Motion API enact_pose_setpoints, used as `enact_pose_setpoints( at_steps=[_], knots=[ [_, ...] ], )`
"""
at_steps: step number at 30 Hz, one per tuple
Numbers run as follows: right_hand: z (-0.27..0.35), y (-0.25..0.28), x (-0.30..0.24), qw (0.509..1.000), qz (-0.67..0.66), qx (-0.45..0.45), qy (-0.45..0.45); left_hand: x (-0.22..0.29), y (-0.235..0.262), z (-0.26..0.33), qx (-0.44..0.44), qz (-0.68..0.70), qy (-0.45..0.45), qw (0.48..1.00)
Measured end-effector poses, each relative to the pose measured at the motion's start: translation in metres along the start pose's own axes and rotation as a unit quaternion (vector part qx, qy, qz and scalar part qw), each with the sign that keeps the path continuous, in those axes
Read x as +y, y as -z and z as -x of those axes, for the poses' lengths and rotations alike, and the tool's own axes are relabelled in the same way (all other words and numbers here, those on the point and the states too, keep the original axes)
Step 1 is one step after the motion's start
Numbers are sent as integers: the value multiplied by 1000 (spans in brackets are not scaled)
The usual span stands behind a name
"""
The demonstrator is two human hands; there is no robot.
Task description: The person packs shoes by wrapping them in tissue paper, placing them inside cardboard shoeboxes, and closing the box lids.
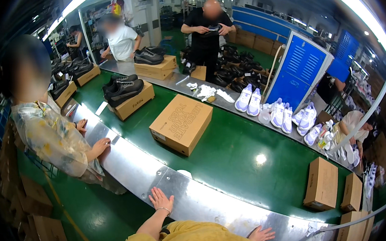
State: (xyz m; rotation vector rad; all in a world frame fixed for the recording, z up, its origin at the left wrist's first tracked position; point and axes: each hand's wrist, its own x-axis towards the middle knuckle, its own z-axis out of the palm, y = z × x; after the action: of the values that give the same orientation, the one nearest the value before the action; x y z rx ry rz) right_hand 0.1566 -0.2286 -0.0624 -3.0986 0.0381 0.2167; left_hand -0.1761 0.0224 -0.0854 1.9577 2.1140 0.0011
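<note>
My left hand (161,200) lies flat on the metal edge (187,195) of the green conveyor table, fingers spread, a thin bracelet at its wrist. My right hand (262,236) rests on the same metal edge further right, fingers apart and nothing held. Beyond my left hand, a closed brown shoebox (182,123) sits on the green belt (237,162). A small white piece (184,173) lies by the belt's near edge, close to my left hand. Nearest my right hand is a crumpled white scrap (314,228) on the metal.
Black shoes (125,90) stand on a box at the left; more boxes (321,184) are at the right. White-and-purple sneakers (248,100) line the far ledge. A co-worker (58,135) stands left with hands on the edge; another person (206,33) across handles a dark shoe.
</note>
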Motion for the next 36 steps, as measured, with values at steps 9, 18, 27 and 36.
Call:
enact_pose_setpoints(
  at_steps=[9,18,27,36],
  knots=[
    [-19,-40,5,994,49,90,31,2,2,2,-12,-2,7,1000],
    [-19,-31,0,996,61,55,21,13,8,-3,-15,1,-26,1000],
    [-2,-8,-1,999,11,19,-30,6,12,-2,-28,14,-7,999],
    [2,-10,3,999,-22,22,-26,6,20,2,-34,17,16,999]
  ],
)
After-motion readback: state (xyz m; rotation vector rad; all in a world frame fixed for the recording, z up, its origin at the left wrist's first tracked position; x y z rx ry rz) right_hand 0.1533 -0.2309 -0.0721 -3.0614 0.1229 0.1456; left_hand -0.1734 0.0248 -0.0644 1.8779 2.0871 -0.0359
